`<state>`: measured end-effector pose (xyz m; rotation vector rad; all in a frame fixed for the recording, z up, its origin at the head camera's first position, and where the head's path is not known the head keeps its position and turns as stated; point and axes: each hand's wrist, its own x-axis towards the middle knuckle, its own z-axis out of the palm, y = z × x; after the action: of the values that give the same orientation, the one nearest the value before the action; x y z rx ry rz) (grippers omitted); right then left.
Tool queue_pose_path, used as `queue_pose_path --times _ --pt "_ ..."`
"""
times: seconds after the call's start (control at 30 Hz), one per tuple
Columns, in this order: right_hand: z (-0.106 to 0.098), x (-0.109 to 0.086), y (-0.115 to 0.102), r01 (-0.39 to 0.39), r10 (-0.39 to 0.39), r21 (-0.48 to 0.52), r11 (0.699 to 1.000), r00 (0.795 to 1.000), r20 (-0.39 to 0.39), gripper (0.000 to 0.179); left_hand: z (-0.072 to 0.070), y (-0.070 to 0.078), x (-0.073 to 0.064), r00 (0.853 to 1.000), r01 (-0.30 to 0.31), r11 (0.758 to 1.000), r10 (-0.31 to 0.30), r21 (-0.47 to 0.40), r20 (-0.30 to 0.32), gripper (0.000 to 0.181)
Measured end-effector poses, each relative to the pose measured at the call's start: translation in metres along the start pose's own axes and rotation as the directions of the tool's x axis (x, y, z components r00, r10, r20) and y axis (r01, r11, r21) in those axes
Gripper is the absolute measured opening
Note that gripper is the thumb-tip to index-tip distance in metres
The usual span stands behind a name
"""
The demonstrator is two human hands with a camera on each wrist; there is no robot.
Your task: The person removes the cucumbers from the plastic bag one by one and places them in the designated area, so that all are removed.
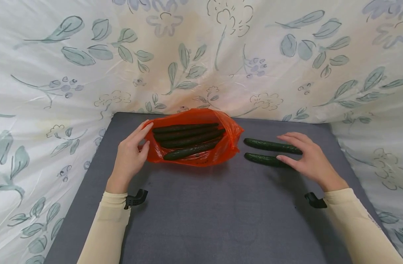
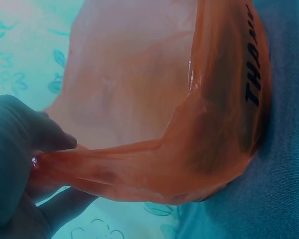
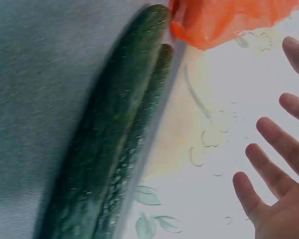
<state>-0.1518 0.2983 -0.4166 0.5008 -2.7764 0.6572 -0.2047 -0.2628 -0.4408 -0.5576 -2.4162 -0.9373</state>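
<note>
An orange-red plastic bag (image 1: 214,158) lies on its side with its mouth spread, and several long cucumbers (image 1: 191,149) are inside it. My left hand (image 1: 130,157) pinches the bag's left rim between thumb and fingers; the left wrist view shows the thin film of the bag (image 2: 134,174) in that grip. Right of the bag, two cucumbers lie side by side, a far cucumber (image 1: 264,144) and a near cucumber (image 1: 262,158). Over their right ends hovers my right hand (image 1: 307,157). In the right wrist view its fingers (image 3: 284,137) are spread, apart from the cucumbers (image 3: 114,114).
A dark grey table (image 1: 201,212) carries everything. Behind it and along both sides hangs a white sheet (image 1: 201,55) printed with leaves and flowers. Dark straps (image 1: 135,200) sit on both wrists.
</note>
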Motion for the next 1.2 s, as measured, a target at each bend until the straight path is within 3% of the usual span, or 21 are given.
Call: queue_pose_path --times 0.7,1.2 --pt "-0.023 0.016 -0.055 0.142 -0.141 0.005 0.99 0.986 -0.089 0.078 -0.004 -0.001 -0.003 1.0 -0.017 1.0 0.017 0.011 0.001 0.069" --pt "-0.032 0.04 -0.103 0.337 -0.327 0.052 0.94 0.934 -0.142 0.079 -0.003 0.001 -0.002 1.0 -0.001 1.0 0.001 0.019 0.006 0.065"
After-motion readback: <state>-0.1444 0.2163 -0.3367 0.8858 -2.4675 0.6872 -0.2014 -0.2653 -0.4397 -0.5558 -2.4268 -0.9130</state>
